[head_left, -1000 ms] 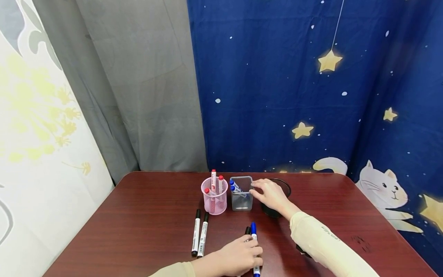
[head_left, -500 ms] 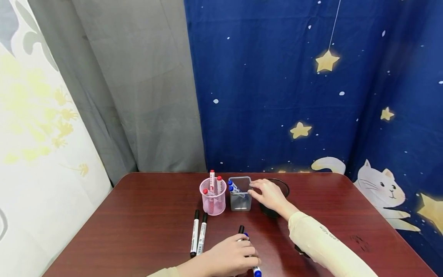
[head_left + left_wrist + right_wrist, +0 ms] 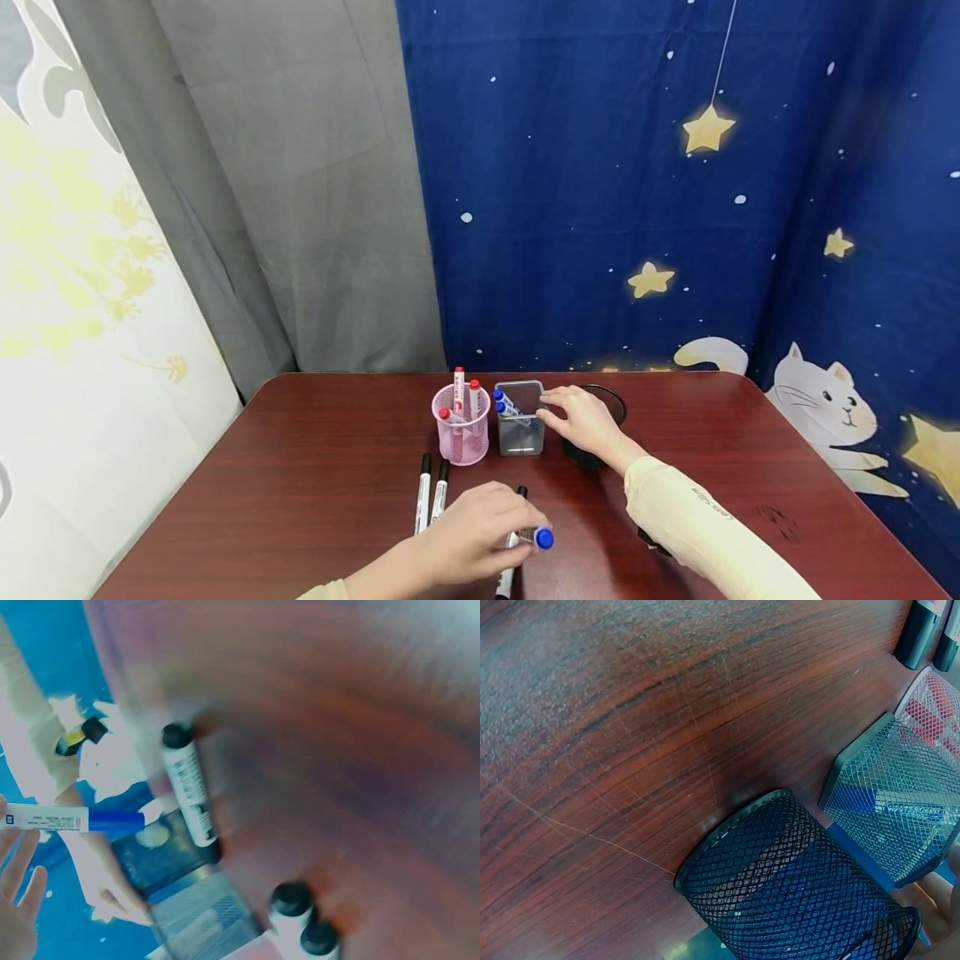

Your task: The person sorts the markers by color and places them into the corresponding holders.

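Note:
My left hand (image 3: 480, 533) pinches a blue-capped marker (image 3: 543, 538), lifted off the table; in the left wrist view the marker (image 3: 75, 819) lies across the fingers. Below that hand a black-capped marker (image 3: 507, 575) rests on the table. Two more black-capped markers (image 3: 423, 493) lie to the left, partly hidden by the hand. My right hand (image 3: 588, 423) touches the right rim of the square grey mesh holder (image 3: 521, 438), which has two blue-capped markers in it. The palm is over the round black mesh holder (image 3: 780, 877).
A pink mesh cup (image 3: 465, 442) with several red-capped markers stands left of the grey holder. The dark red table (image 3: 300, 500) ends at curtains behind: grey at the left, blue with stars at the right.
The left hand has raised the blue-capped marker off the table and turned it, moving slightly left and away from me. The black-capped marker beneath stays down. The right hand stays at the grey holder's rim.

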Demonstrator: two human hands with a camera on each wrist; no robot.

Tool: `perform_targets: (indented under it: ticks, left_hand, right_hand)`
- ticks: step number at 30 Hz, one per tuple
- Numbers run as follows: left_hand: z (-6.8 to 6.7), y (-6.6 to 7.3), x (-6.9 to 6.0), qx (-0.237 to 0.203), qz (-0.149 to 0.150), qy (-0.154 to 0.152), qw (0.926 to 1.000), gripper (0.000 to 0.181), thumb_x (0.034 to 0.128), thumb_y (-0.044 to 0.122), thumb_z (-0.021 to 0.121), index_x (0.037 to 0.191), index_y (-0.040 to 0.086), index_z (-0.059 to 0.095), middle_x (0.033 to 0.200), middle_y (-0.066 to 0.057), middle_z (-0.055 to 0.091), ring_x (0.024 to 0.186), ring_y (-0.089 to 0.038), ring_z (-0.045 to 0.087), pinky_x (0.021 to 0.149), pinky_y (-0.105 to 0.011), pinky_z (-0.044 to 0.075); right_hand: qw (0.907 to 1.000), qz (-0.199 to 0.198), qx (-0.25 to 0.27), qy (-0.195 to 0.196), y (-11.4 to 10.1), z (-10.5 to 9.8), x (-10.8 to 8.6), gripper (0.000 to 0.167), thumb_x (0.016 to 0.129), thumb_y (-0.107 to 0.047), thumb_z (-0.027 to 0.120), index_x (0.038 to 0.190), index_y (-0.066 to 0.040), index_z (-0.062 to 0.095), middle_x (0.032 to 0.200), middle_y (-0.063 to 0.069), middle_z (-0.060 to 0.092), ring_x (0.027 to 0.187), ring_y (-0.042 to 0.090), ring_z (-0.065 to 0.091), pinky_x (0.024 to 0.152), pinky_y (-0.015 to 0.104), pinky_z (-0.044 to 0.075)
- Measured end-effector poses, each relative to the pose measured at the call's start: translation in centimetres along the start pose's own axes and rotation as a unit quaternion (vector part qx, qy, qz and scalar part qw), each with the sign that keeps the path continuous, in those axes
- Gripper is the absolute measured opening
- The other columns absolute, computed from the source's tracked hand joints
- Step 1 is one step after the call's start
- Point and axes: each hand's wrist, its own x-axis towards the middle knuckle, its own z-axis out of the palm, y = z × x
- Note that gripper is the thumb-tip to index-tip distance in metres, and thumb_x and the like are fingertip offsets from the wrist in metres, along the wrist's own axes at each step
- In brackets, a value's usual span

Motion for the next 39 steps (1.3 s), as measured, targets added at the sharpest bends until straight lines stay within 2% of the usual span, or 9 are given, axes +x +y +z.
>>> perform_targets:
  ticks: [4, 7, 11, 16, 19, 22, 27, 34, 39]
  left_hand:
    - [-1.1, -0.4, 0.7, -0.034, -0.046, 0.030, 0.9979, 0.019, 0.0820, 0.016, 0.059, 0.101, 0.015, 0.057, 0.089, 0.012, 0.057, 0.085, 0.000, 0.050, 0.080, -0.016, 0.038]
    - [-1.8, -0.7, 1.1, -0.090, -0.082, 0.055, 0.9910, 0.020, 0.0820, 0.015, 0.061, 0.101, 0.012, 0.057, 0.089, 0.008, 0.058, 0.086, 0.000, 0.052, 0.078, -0.016, 0.040]
    - [-2.8, -1.0, 1.7, -0.155, -0.136, 0.084, 0.9749, 0.023, 0.0790, 0.009, 0.065, 0.101, 0.007, 0.057, 0.091, 0.002, 0.060, 0.086, -0.004, 0.054, 0.076, -0.020, 0.043]
    - [-5.0, -0.8, 3.4, -0.186, -0.196, 0.115, 0.9559, 0.024, 0.0732, -0.003, 0.067, 0.096, -0.001, 0.058, 0.085, -0.006, 0.061, 0.077, -0.010, 0.057, 0.069, -0.024, 0.047]
    - [-6.2, -0.7, 4.4, -0.202, -0.239, 0.114, 0.9428, 0.023, 0.0737, -0.005, 0.066, 0.095, -0.002, 0.059, 0.083, -0.007, 0.061, 0.075, -0.011, 0.057, 0.069, -0.026, 0.047]
    - [-6.8, -1.2, 5.0, -0.212, -0.283, 0.101, 0.9299, 0.022, 0.0765, -0.002, 0.065, 0.097, -0.001, 0.059, 0.085, -0.008, 0.062, 0.078, -0.012, 0.058, 0.072, -0.028, 0.047]
    - [-7.2, -2.4, 5.7, -0.221, -0.320, 0.094, 0.9164, 0.021, 0.0793, 0.001, 0.063, 0.099, 0.000, 0.058, 0.088, -0.009, 0.062, 0.082, -0.017, 0.060, 0.075, -0.036, 0.047]
    - [-7.4, -4.0, 6.8, -0.213, -0.343, 0.103, 0.9089, 0.020, 0.0795, 0.000, 0.062, 0.099, -0.004, 0.057, 0.085, -0.011, 0.062, 0.075, -0.022, 0.060, 0.070, -0.036, 0.048]
    - [-7.3, -5.0, 7.6, -0.210, -0.355, 0.110, 0.9042, 0.018, 0.0804, 0.000, 0.061, 0.098, -0.004, 0.057, 0.085, -0.013, 0.060, 0.076, -0.024, 0.060, 0.071, -0.034, 0.047]
  right_hand:
    - [0.9999, -0.006, 0.003, 0.011, 0.0, 0.0, 0.0, 0.029, 0.081, -0.030, 0.062, 0.100, -0.009, 0.067, 0.101, 0.004, 0.062, 0.096, 0.020, 0.056, 0.077, 0.039, 0.045]
    - [0.9999, -0.009, 0.003, 0.013, 0.0, 0.1, 0.1, 0.028, 0.081, -0.030, 0.062, 0.100, -0.009, 0.068, 0.100, 0.004, 0.063, 0.095, 0.019, 0.056, 0.076, 0.038, 0.045]
    - [0.9999, -0.008, 0.001, 0.010, 0.0, 0.0, 0.0, 0.029, 0.081, -0.030, 0.062, 0.100, -0.009, 0.067, 0.100, 0.004, 0.063, 0.096, 0.020, 0.056, 0.077, 0.039, 0.044]
    - [0.9999, -0.007, 0.007, 0.010, -0.2, -0.1, 0.1, 0.029, 0.080, -0.028, 0.064, 0.100, -0.008, 0.067, 0.100, 0.005, 0.063, 0.096, 0.020, 0.056, 0.077, 0.039, 0.044]
    - [0.9999, -0.009, 0.009, 0.011, -0.3, -0.2, 0.1, 0.028, 0.080, -0.027, 0.064, 0.099, -0.007, 0.067, 0.100, 0.005, 0.063, 0.095, 0.020, 0.056, 0.077, 0.039, 0.044]
    - [0.9998, -0.010, 0.011, 0.014, -0.3, -0.1, 0.0, 0.028, 0.079, -0.027, 0.065, 0.099, -0.006, 0.067, 0.099, 0.005, 0.063, 0.094, 0.020, 0.056, 0.076, 0.039, 0.045]
    - [0.9997, -0.010, 0.014, 0.016, -0.2, -0.1, 0.1, 0.028, 0.080, -0.027, 0.065, 0.099, -0.006, 0.068, 0.098, 0.006, 0.063, 0.094, 0.021, 0.056, 0.076, 0.039, 0.045]
    - [0.9999, -0.005, 0.012, 0.007, -0.3, -0.2, 0.1, 0.029, 0.080, -0.027, 0.064, 0.100, -0.005, 0.067, 0.100, 0.007, 0.063, 0.095, 0.021, 0.056, 0.078, 0.039, 0.044]
    - [0.9999, -0.010, 0.010, 0.009, -0.3, -0.2, 0.1, 0.029, 0.080, -0.027, 0.064, 0.099, -0.005, 0.067, 0.099, 0.007, 0.063, 0.095, 0.021, 0.056, 0.079, 0.039, 0.044]
